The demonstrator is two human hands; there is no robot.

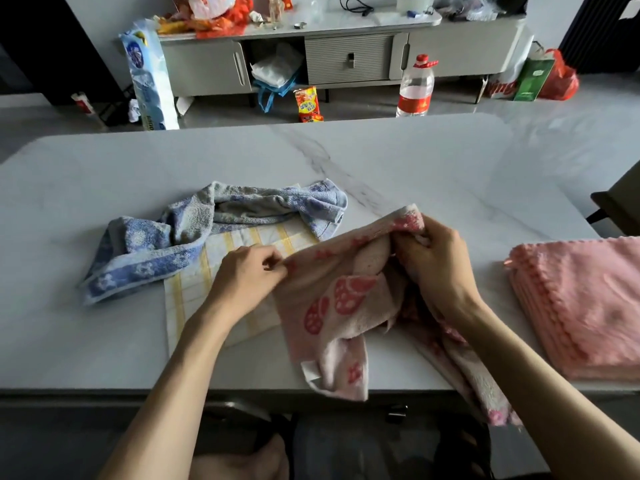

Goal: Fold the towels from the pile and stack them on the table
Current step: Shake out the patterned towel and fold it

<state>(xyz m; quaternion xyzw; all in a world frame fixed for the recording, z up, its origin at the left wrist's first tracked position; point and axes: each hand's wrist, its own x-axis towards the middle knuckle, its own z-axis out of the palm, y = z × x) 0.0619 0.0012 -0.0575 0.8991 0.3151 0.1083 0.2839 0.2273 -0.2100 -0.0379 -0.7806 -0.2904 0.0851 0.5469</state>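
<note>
A pale pink towel with red patterns lies rumpled at the near edge of the white marble table, part of it hanging over the edge. My left hand pinches its upper left edge. My right hand grips a bunched corner of the same towel, lifted a little. A crumpled blue floral towel sits to the left, on top of a white cloth with yellow stripes. A folded stack of pink towels rests at the table's right.
Beyond the table stand a grey cabinet with clutter on top, a large water bottle, a snack bag and a tall blue package. A dark chair edge shows at the right.
</note>
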